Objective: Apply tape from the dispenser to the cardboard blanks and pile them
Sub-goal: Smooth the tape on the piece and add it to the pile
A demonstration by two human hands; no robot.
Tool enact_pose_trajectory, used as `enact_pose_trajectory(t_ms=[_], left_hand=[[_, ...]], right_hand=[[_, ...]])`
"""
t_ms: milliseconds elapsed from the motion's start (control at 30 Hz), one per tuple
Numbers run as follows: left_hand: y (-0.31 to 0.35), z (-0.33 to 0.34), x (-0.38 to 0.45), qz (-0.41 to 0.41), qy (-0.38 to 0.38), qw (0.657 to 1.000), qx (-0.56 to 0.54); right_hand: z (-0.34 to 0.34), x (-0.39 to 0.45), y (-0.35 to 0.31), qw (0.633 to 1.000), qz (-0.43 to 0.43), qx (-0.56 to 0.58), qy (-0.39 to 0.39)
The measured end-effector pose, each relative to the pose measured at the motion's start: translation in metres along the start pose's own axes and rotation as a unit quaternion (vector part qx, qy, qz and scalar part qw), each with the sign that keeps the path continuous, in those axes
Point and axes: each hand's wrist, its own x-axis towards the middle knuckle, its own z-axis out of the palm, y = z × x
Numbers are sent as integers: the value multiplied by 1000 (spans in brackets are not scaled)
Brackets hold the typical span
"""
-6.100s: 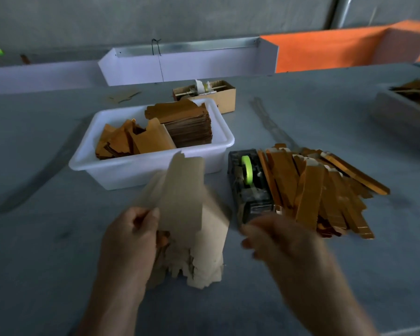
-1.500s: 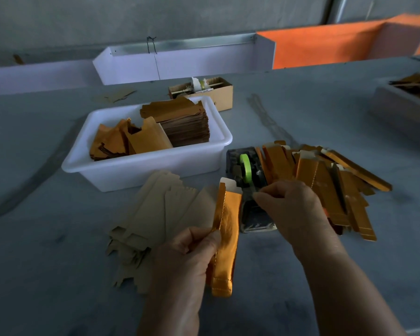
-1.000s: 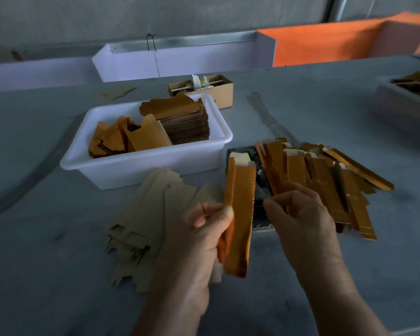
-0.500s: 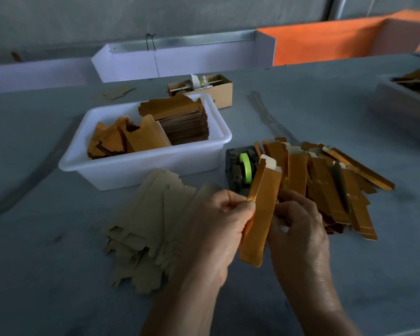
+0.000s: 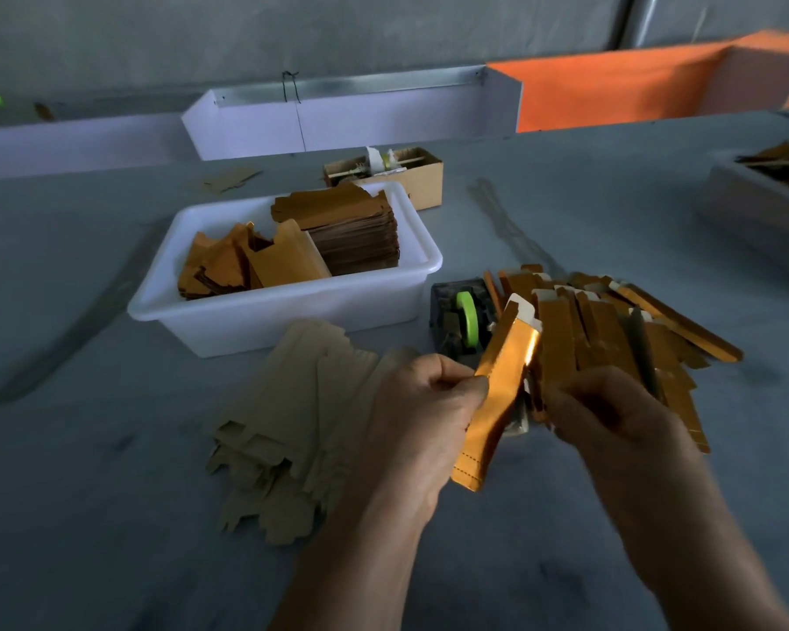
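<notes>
A folded gold cardboard blank (image 5: 497, 398) stands tilted in the air between my hands. My left hand (image 5: 422, 412) pinches its left edge. My right hand (image 5: 611, 416) is curled at its right edge, fingertips against it. Just behind sits the dark tape dispenser (image 5: 458, 323) with a green tape roll (image 5: 468, 318). To its right lies a pile of folded gold blanks (image 5: 611, 330). Flat blanks, plain brown side up (image 5: 292, 416), lie fanned on the table left of my hands.
A white plastic tub (image 5: 292, 307) behind the flat blanks holds more gold blanks and a tall stack. A small cardboard box (image 5: 411, 173) stands behind it. A grey tray (image 5: 757, 202) sits at the far right. White and orange dividers line the back.
The folded blank went from in front of me up and right toward the dispenser and the pile. My right hand moved onto its right edge. My left hand kept its hold.
</notes>
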Motion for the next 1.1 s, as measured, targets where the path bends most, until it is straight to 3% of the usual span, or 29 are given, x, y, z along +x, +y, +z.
enact_pose_trajectory(t_ms=[100,200,467,667,900,1100], left_hand=[[3,-1,-5,16,-2,1000,6],[4,-1,-12,18,-15,1000,-5],[5,-9,-22,28,-57,998,-24],[5,-11,-27,18,-93,993,-71],[5,-18,-27,-3,-149,985,-87],[-2,-10,-28,35,-65,996,-54]], right_hand=[[-12,-6,-15,976,46,177,-117],[-15,-5,-19,972,-1,172,-159],[-11,-1,-21,978,-106,77,-164],[-7,0,-23,990,-87,25,-107],[-5,-1,-23,991,-87,-38,-92],[-2,-5,-23,989,-112,-78,-63]])
